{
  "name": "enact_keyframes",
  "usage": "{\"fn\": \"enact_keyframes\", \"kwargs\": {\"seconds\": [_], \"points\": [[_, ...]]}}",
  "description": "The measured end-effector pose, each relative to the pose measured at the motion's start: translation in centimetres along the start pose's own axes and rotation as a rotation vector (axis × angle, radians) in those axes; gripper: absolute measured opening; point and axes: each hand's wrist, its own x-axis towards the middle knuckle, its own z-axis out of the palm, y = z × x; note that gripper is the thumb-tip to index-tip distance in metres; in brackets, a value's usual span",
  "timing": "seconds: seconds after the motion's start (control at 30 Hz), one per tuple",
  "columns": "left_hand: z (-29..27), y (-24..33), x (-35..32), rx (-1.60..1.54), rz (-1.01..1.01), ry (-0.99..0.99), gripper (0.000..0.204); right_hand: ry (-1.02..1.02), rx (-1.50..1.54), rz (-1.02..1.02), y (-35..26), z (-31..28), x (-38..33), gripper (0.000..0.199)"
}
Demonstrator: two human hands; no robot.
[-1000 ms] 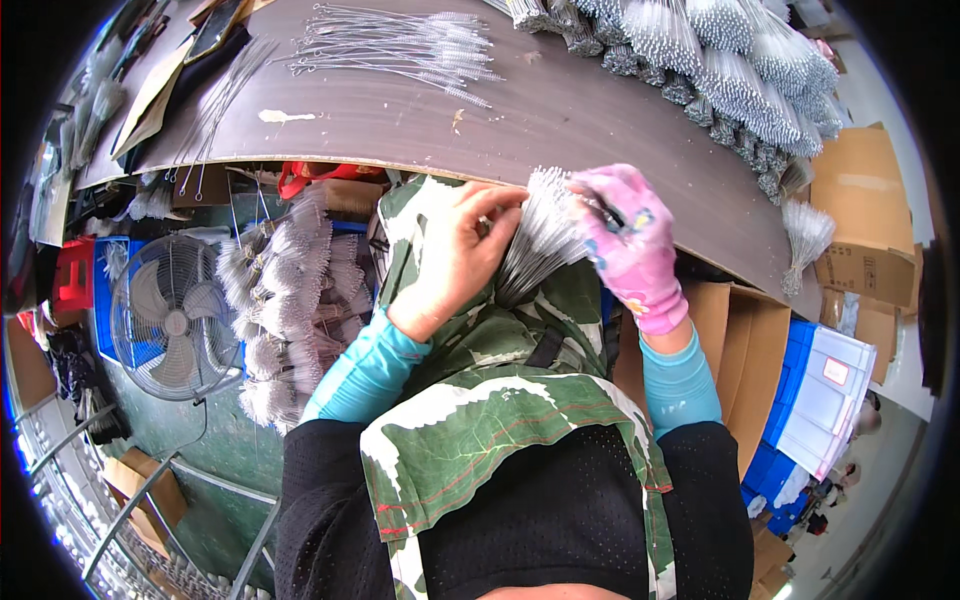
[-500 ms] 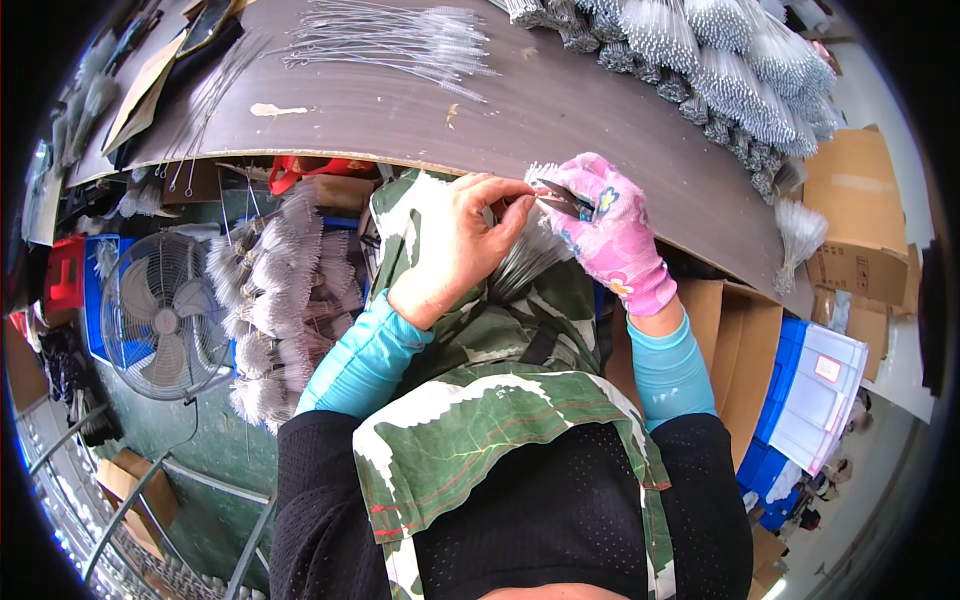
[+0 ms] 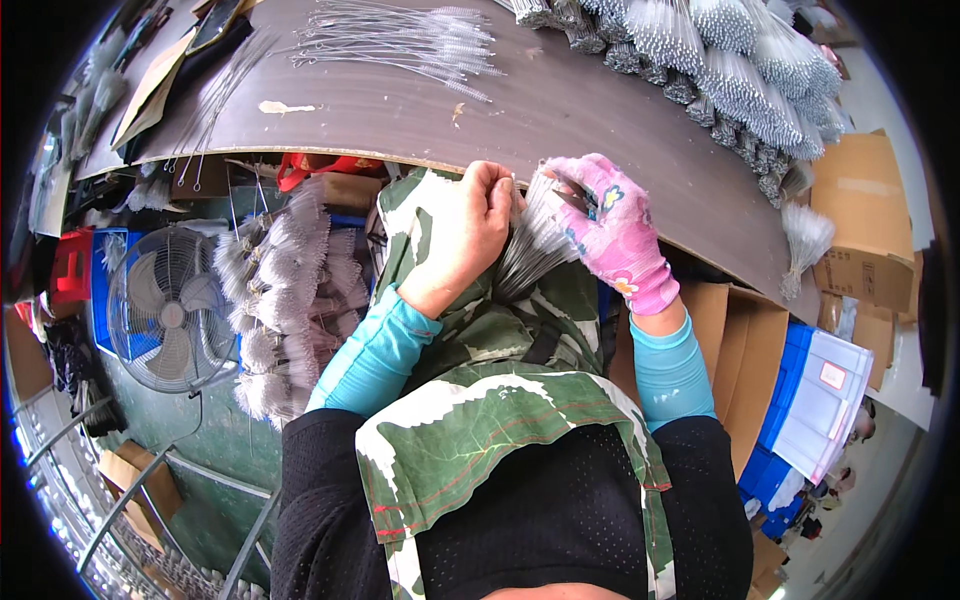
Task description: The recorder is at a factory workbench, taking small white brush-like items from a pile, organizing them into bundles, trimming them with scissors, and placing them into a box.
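Observation:
My right hand (image 3: 613, 220), in a pink flowered glove, is wrapped round a small dark plier-like hand tool (image 3: 574, 190); its exact kind cannot be told. Between my hands, a bundle of thin wire brushes (image 3: 537, 240) rests upright at my lap, white bristle ends up and wire stems down. My bare left hand (image 3: 468, 228) is just left of the bundle's top, fingers curled and pressed together. Whatever sits in that pinch is too small or hidden to name. A green-and-white camouflage apron (image 3: 500, 415) covers my lap.
The brown tabletop (image 3: 380, 115) bears loose wire brushes (image 3: 400, 45) and a large pile of brush bundles (image 3: 730, 65). At left stand a fan (image 3: 172, 315) and hanging brush bundles (image 3: 290, 270). Cardboard (image 3: 735, 350) and a white-and-blue bin (image 3: 820, 385) are at right.
My left hand has drawn back to the left, its fingers curling in, away from the tool's tip. The tool has turned slightly, and more of the brush bundle shows between my hands.

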Motion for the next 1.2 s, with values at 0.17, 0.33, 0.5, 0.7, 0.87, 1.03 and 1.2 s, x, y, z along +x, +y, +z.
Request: {"fn": "enact_keyframes", "kwargs": {"seconds": [0.17,0.33,0.5,0.7,0.87,1.03,1.2], "points": [[0.5,0.7,-0.7,-0.011,-0.005,-0.039,0.008,-0.021,-0.263,-0.120,-0.2,0.3,0.0,0.036],[1.0,0.8,-0.7,-0.037,-0.019,-0.054,0.008,-0.041,-0.273,-0.097,-0.3,0.1,-0.2,0.039],[1.7,1.2,-0.7,-0.157,-0.032,0.075,0.008,-0.031,-0.212,-0.068,-0.1,0.3,0.0,0.029],[-1.6,-0.1,-0.6,0.055,0.011,0.199,0.013,-0.066,-0.036,-0.060,0.7,-0.7,-0.4,0.019],[-3.3,0.8,-1.1,0.089,0.051,0.163,0.010,-0.092,0.087,-0.039,1.2,-0.7,-0.4,0.019],[-1.7,3.3,-2.5,0.097,0.136,-0.031,0.017,-0.079,0.211,-0.016,0.9,-0.4,-0.2,0.023],[-1.1,3.8,-2.2,0.094,0.152,-0.022,0.013,-0.047,0.110,-0.055,0.6,-0.3,-0.2,0.025]]}}
